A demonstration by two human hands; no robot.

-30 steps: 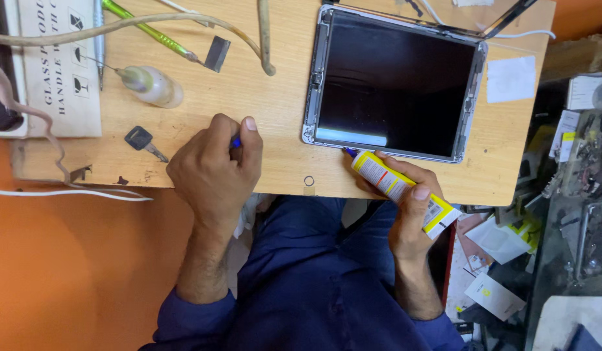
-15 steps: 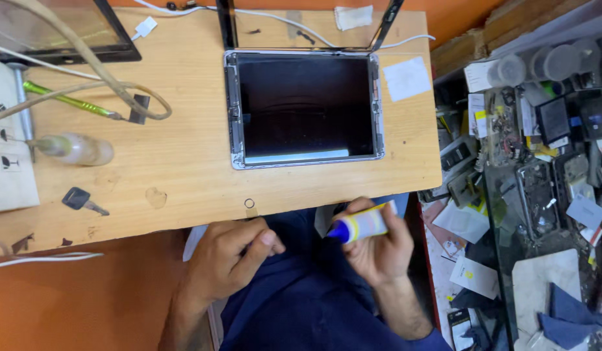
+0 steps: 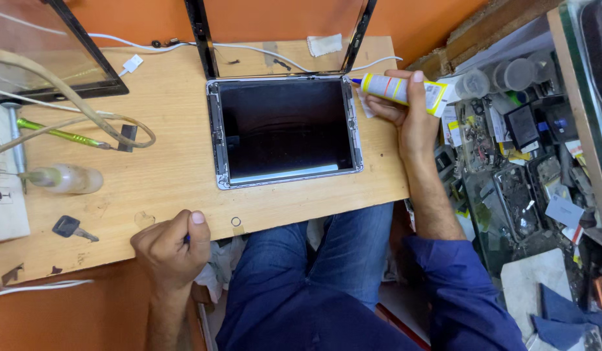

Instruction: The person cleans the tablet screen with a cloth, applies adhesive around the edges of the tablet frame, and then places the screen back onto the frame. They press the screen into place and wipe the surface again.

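An opened tablet body (image 3: pixel 284 131) with a dark inside and a metal rim lies flat on the wooden table (image 3: pixel 171 182). My right hand (image 3: pixel 408 110) grips a white and yellow glue tube (image 3: pixel 405 90), and the tube's blue tip touches the tablet's top right corner. My left hand (image 3: pixel 172 247) rests at the table's near edge, closed on a small blue thing (image 3: pixel 186 238), probably the tube's cap. A black screen frame (image 3: pixel 281 32) leans upright behind the tablet.
A small squeeze bottle (image 3: pixel 63 179), a key (image 3: pixel 72 227), a green-handled tool (image 3: pixel 57 133), a white carton (image 3: pixel 1 188) and looping cables (image 3: pixel 86 114) crowd the table's left. A glass panel (image 3: pixel 47 52) lies at the back left. Cluttered parts bins (image 3: pixel 515 149) stand to the right.
My right hand has carried the glue tube from my lap up to the tablet's top right corner. The left hand moved back to the table's near edge. The view tilted.
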